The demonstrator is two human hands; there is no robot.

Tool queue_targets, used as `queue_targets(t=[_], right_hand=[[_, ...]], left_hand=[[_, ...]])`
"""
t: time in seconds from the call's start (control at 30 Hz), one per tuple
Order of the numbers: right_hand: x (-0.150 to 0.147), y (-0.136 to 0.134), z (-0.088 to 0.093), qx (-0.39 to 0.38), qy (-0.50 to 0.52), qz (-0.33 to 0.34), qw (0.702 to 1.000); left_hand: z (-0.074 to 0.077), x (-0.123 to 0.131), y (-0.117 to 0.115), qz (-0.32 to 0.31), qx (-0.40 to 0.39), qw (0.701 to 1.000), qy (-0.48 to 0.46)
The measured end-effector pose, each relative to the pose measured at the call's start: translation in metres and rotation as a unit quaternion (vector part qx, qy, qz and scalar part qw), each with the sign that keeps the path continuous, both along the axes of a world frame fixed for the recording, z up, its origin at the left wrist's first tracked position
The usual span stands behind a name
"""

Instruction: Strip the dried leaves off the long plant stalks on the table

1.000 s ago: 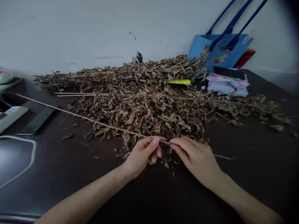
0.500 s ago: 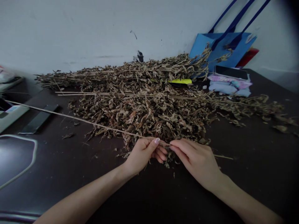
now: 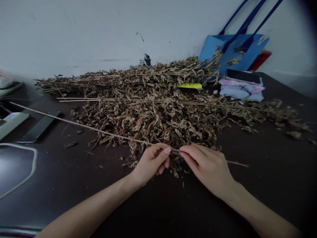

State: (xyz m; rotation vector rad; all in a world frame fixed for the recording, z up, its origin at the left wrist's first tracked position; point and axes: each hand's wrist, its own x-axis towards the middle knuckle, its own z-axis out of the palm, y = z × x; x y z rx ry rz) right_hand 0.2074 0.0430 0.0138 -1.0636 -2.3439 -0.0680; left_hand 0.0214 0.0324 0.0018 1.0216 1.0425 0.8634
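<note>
A long, thin dried plant stem (image 3: 94, 129) runs from the far left down to my two hands. My left hand (image 3: 151, 163) is closed on it, the thumb pressing it against the fingers. Just to the right, my right hand (image 3: 208, 168) pinches the stem between thumb and fingertips. A thin end shows beyond the right hand. Directly behind both hands lies a wide heap of dried brown leaves (image 3: 148, 115), with several bare-ended stems (image 3: 81, 99) across it. Small leaf bits lie under the fingers.
On the dark table (image 3: 104, 205), a dark flat slab (image 3: 41, 127) and a white cable (image 3: 34, 162) lie left. At back right stand a blue bag (image 3: 235, 56) and a phone (image 3: 242, 76) on folded cloth (image 3: 241, 91). Something yellow (image 3: 190, 86) pokes from the leaves.
The fingers of my left hand have curled in more under the stem. The stem's far left end has risen slightly. My right hand keeps its pinch.
</note>
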Motion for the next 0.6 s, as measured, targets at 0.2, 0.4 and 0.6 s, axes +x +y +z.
queue_targets(t=[0.2,0.4,0.6], right_hand=[[0.0005,0.0011,-0.0018,-0.050,0.014,0.008,0.999],[0.0004,0.0023,0.0023,-0.123,0.050,0.032,0.991],[-0.0007,0.0021,0.0031,-0.142,0.061,0.027,0.988]], left_hand=[[-0.0037,-0.0002,0.0003,0.040,-0.011,0.998,-0.049],[-0.0027,-0.0013,0.0012,0.020,0.034,0.999,0.016],[-0.0010,-0.0007,0.0007,0.011,0.050,0.996,0.066]])
